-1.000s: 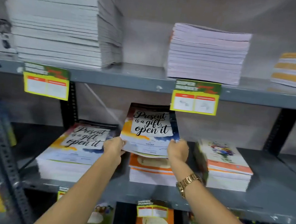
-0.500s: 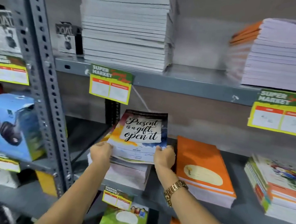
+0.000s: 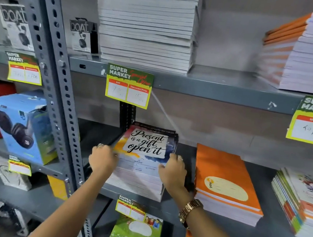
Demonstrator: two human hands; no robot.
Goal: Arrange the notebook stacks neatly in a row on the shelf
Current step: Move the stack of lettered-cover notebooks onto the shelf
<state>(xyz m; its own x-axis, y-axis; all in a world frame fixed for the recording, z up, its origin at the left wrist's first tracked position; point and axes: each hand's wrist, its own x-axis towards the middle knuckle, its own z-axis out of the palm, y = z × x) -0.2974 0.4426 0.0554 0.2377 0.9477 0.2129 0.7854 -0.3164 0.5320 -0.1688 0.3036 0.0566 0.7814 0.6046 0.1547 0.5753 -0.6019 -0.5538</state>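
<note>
A stack of "Present is a gift, open it" notebooks point(image 3: 142, 156) lies on the middle grey shelf point(image 3: 175, 210), at its left end. My left hand point(image 3: 102, 159) presses against the stack's left side and my right hand point(image 3: 172, 172) against its right side, fingers on the top notebooks. To the right sits an orange notebook stack point(image 3: 224, 185), then a colourful stack point(image 3: 304, 201) at the frame's right edge. A gap separates each stack.
The upper shelf holds a tall white notebook pile point(image 3: 148, 21) and an orange-edged pile point(image 3: 307, 52). Price tags point(image 3: 129, 86) hang from the shelf edges. A slotted metal upright point(image 3: 56, 89) stands left of the stack, with headphone boxes point(image 3: 21, 126) beyond it. More notebooks point(image 3: 136, 235) lie below.
The notebooks I held tilted up over the orange stack have moved left and now lie flat on the matching stack. My view has swung left and my hands sit at the stack's sides.
</note>
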